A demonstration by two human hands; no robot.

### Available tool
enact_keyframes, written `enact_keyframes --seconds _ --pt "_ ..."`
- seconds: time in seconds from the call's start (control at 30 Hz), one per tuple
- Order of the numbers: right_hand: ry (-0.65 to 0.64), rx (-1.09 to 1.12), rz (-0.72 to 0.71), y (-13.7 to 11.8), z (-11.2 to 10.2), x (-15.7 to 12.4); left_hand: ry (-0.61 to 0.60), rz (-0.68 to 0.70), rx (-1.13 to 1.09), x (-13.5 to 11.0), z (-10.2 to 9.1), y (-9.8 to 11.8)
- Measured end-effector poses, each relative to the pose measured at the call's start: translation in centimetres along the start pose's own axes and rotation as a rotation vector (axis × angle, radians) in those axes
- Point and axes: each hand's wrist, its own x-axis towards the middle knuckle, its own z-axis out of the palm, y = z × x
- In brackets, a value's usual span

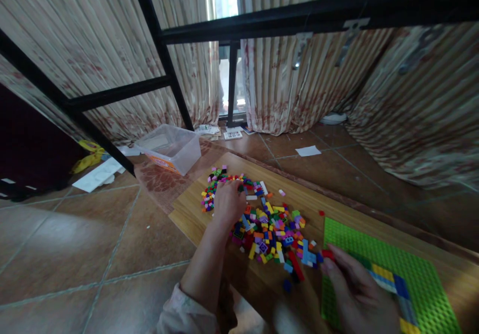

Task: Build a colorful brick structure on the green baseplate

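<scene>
My left hand [228, 201] is down in the pile of toy building bricks [275, 226], its fingers curled together. A small dark brick [240, 188] shows at its fingertips; whether it is gripped or just lies behind, I cannot tell. Between thumb and fingertips, my right hand [359, 294] pinches a red brick [328, 254], above the left edge of the green baseplate [374, 236]. On that baseplate runs a line of yellow, blue, white and grey bricks [389, 276], partly covered by my right hand.
The bricks and baseplate lie on a wooden tabletop [299, 189]. Beyond its far left end stands a clear plastic bin [179, 149] with an orange label. A black metal frame [299, 22] crosses above, in front of striped curtains [299, 84]. White paper [308, 151] lies on the tiled floor.
</scene>
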Motion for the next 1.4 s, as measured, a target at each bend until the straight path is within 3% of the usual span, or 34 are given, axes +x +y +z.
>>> enact_keyframes --seconds 0.17,0.43,0.57,0.77,1.0,1.2,1.4 --pt "-0.080 -0.071 -0.130 -0.7 1.0 -0.5 -0.008 0.012 0.077 0.0 0.6 0.7" --pt "-0.079 -0.143 -0.185 -1.4 1.9 -0.3 0.077 -0.062 0.088 0.2 1.3 1.7" --pt "-0.085 -0.182 -0.281 -1.5 2.1 -0.1 0.076 -0.066 0.020 0.2 1.1 1.9" --pt "-0.108 -0.158 -0.305 -1.9 1.8 -0.1 0.048 -0.055 -0.076 0.2 0.5 2.3" --pt "-0.062 -0.035 -0.291 -2.5 0.9 -0.3 -0.056 -0.005 -0.428 -0.4 -0.2 3.3" --pt "-0.062 -0.023 -0.271 -2.4 0.4 -0.4 0.043 -0.032 -0.171 0.1 0.0 2.5" --pt "-0.071 -0.020 -0.281 -2.2 0.4 -0.4 -0.003 0.010 0.067 0.1 1.4 2.2"
